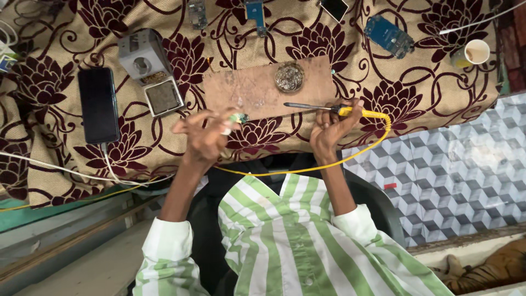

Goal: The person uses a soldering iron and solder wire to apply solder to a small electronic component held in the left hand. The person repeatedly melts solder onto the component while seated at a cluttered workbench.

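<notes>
My right hand [330,127] grips a soldering iron [315,107] with a yellow handle and yellow cord [378,137], its dark tip pointing left over a brown board [252,90]. My left hand [205,131] pinches a small green circuit piece [238,117] at the board's near edge, a short way left of the iron's tip. A round tin of metal wool [289,77] rests on the board.
A black phone [98,104] with a white cable lies at left. A grey box [143,55] and square sponge tray [163,97] sit beside it. Blue circuit boards [389,35] and a paper cup [475,52] lie at the far right. Patterned cloth covers the table.
</notes>
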